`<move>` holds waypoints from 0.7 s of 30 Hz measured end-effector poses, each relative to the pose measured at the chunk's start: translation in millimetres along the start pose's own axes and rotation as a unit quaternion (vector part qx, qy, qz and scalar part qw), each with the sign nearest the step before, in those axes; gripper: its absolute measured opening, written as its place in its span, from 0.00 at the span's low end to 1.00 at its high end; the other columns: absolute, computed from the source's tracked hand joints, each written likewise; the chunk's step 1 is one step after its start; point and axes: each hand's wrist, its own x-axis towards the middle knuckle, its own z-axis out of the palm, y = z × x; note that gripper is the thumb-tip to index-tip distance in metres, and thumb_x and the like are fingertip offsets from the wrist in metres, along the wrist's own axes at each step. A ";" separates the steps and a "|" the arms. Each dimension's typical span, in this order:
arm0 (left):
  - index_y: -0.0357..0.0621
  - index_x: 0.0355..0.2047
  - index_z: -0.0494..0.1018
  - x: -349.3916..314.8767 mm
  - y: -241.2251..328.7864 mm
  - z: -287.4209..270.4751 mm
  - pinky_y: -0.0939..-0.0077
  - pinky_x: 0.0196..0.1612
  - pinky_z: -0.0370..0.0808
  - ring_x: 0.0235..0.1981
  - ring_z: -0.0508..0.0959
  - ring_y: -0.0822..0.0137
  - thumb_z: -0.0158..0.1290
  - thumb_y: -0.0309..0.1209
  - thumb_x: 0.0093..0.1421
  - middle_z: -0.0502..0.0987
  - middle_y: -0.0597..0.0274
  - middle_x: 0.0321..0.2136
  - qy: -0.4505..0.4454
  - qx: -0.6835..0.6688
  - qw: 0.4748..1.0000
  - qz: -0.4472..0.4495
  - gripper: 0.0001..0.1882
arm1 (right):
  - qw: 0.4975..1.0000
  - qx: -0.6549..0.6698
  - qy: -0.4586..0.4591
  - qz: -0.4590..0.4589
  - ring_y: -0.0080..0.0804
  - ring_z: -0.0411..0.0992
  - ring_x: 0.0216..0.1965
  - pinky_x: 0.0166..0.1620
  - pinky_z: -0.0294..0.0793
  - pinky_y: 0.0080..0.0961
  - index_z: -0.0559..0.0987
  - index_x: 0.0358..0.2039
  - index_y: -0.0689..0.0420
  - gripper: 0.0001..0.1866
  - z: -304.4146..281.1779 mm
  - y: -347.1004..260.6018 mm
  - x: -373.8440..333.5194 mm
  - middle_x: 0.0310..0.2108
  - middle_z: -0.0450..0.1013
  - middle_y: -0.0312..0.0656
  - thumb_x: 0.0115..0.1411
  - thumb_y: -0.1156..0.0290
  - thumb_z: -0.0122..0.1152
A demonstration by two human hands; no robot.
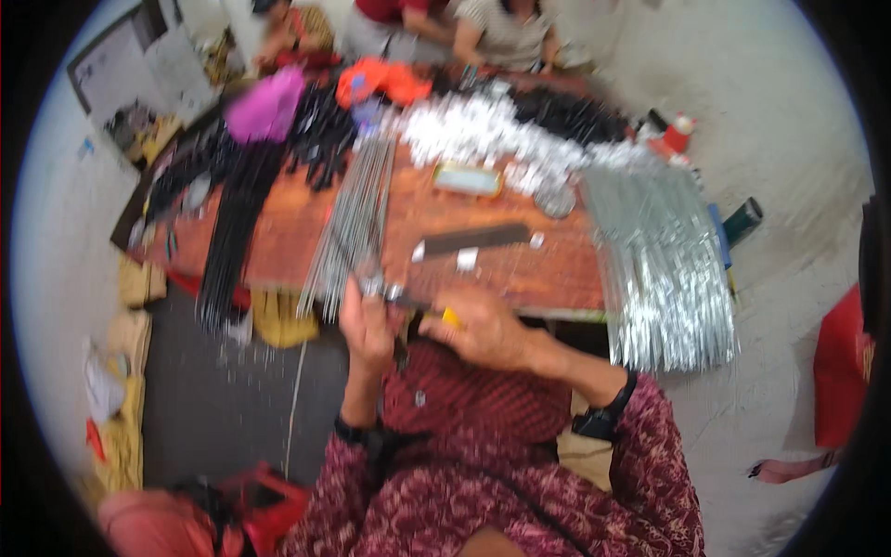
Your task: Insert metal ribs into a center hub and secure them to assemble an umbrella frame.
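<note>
In front of my body at the table's near edge, my right hand is closed round a hand tool with a yellow patch on its handle. Its dark shaft points left to a shiny metal end; blur hides the exact kind. My left hand is raised beside that end, fingers closed on a small shiny piece too blurred to name. Just behind the left hand lies a bundle of thin grey metal rods. A dark flat bar rests on the table with small white pieces by it.
Across the wooden table lie a white heap, black rods, silver strips overhanging the near edge, a shallow tray, and purple and orange bags. Several people sit or stand at the far side.
</note>
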 end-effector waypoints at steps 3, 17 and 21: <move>0.30 0.56 0.60 3.4 2.6 2.3 0.86 0.16 0.54 0.15 0.57 0.83 0.40 0.42 0.70 0.62 0.72 0.20 -0.005 0.017 1.000 -0.008 0.25 | 1.000 0.017 -0.009 0.012 0.50 0.69 0.22 0.25 0.66 0.39 0.72 0.25 0.61 0.14 -4.0 -5.1 1.1 0.20 0.67 0.51 0.58 0.65 0.62; 0.29 0.63 0.52 -0.8 5.3 -1.2 0.87 0.19 0.58 0.17 0.60 0.82 0.50 0.45 0.65 0.63 0.71 0.20 -0.055 -0.093 0.993 -0.041 0.37 | 0.968 0.146 -0.143 0.148 0.35 0.67 0.17 0.22 0.65 0.32 0.70 0.26 0.61 0.19 -31.4 -13.0 2.9 0.18 0.66 0.43 0.63 0.57 0.57; 0.28 0.59 0.59 -0.5 12.5 0.5 0.88 0.20 0.61 0.17 0.63 0.81 0.56 0.41 0.62 0.69 0.68 0.22 -0.029 -0.125 0.990 -0.067 0.35 | 0.747 0.451 -0.310 0.378 0.25 0.65 0.17 0.21 0.66 0.23 0.67 0.23 0.56 0.26 -55.5 -24.0 16.4 0.18 0.66 0.38 0.68 0.47 0.43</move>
